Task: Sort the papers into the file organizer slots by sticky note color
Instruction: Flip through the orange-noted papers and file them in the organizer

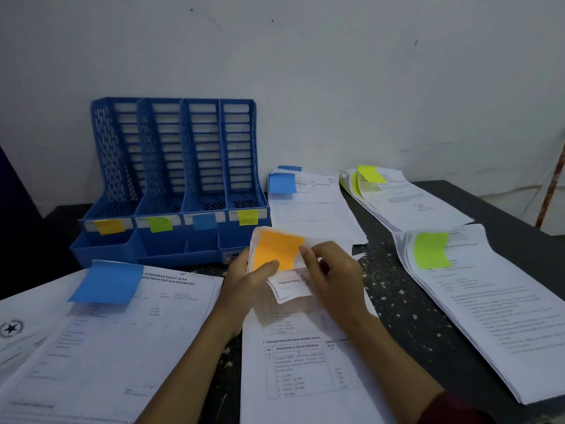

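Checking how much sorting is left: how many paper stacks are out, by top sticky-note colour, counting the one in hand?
Blue: 2, near-left stack and rear stack
Orange: 1, stack in hand
Yellow: 1, yellow-note stack
Green: 1, green-note stack
Total: 5

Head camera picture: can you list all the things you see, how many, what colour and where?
file organizer: one, blue, four slots, back left by the wall
slot sticky notes: four; orange, green, blue, yellow, left to right on its front
blue-note paper piles: two, white; near left and back middle
yellow-note pile: one, white, back right
green-note pile: one, white, right
orange-note papers: one bunch, white, held in the middle
plain papers: one pile, white, under the hands
table: one, dark speckled
left hand: grips orange-note papers
right hand: pinches them
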The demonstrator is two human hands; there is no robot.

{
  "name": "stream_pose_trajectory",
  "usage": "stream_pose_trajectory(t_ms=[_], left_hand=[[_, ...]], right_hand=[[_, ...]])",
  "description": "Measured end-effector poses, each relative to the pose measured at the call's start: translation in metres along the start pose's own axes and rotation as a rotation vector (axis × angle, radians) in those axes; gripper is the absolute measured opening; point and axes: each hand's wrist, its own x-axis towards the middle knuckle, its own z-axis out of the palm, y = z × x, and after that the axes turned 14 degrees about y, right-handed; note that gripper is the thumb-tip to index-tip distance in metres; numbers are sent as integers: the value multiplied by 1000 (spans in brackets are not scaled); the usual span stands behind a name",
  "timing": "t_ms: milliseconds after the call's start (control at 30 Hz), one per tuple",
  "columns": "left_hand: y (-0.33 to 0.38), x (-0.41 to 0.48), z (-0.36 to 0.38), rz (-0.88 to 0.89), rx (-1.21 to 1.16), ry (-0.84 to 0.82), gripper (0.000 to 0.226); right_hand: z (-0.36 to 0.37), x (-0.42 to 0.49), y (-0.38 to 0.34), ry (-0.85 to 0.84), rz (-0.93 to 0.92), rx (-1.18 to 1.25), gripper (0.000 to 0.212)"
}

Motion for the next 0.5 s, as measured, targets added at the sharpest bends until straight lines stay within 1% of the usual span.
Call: stream_pose_trajectory(t_ms=[33, 67, 167, 200, 300, 433, 500], left_hand=[[-1, 0, 0, -8, 2, -2, 37], [-2, 1, -1, -13, 5, 0, 38], [-5, 4, -1, -3, 26, -9, 39], [-6, 5, -1, 2, 29, -11, 40], [-8, 7, -1, 4, 43, -4, 39], [-8, 6, -1, 1, 41, 1, 38], [-7, 6, 0, 0, 44, 6, 34]], right_hand=[[0, 0, 1, -8, 3, 3, 21], [0, -1, 3, -22, 13, -11, 12], [3, -4, 8, -76, 26, -148, 43], [4, -4, 9, -93, 8, -181, 48], [3, -5, 11, -109, -30, -205, 46], [3, -5, 9, -90, -66, -236, 39], [2, -5, 8, -69, -63, -235, 35]])
